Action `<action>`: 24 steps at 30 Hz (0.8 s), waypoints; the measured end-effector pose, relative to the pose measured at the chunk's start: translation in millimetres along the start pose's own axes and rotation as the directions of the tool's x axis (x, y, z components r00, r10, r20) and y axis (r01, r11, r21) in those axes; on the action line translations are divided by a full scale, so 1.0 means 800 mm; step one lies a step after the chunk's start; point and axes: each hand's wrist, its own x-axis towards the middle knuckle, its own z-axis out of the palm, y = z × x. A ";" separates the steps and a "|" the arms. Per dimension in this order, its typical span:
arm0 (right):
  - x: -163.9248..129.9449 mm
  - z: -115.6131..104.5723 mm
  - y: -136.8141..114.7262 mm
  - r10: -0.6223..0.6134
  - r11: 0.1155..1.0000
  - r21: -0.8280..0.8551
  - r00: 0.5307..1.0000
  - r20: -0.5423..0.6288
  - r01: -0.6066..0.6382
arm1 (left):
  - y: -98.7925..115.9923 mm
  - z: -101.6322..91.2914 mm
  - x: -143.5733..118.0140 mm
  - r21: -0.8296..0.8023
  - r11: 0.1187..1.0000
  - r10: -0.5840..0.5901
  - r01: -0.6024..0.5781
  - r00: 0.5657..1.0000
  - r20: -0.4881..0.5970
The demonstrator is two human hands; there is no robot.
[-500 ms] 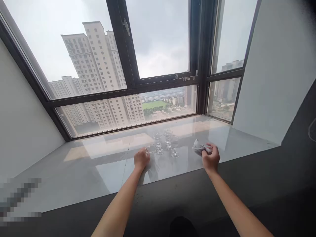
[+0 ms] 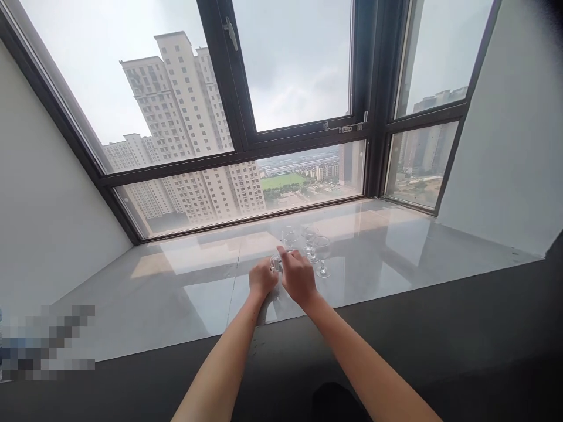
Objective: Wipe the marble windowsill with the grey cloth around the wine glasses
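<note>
glass (image 2: 275, 265) apparently between the two hands (image 2: 299, 279)

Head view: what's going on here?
A person is handling glassware at a pale windowsill. The left hand holds a clear glass, and the right hand is right beside it, partly hiding it; what that hand grips can't be made out. Three stemmed glasses stand upright just beyond, towards the window.

My right hand (image 2: 299, 276) blocks most of the glass (image 2: 275, 265) in my left hand (image 2: 263, 279), forearms (image 2: 367, 351) chopped off by the bottom edge.
</note>
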 end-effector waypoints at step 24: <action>0.046 0.004 -0.010 0.409 0.912 -0.152 0.864 0.293 -0.381 | -0.004 -0.001 -0.003 -0.024 0.999 0.045 -0.044 0.999 0.017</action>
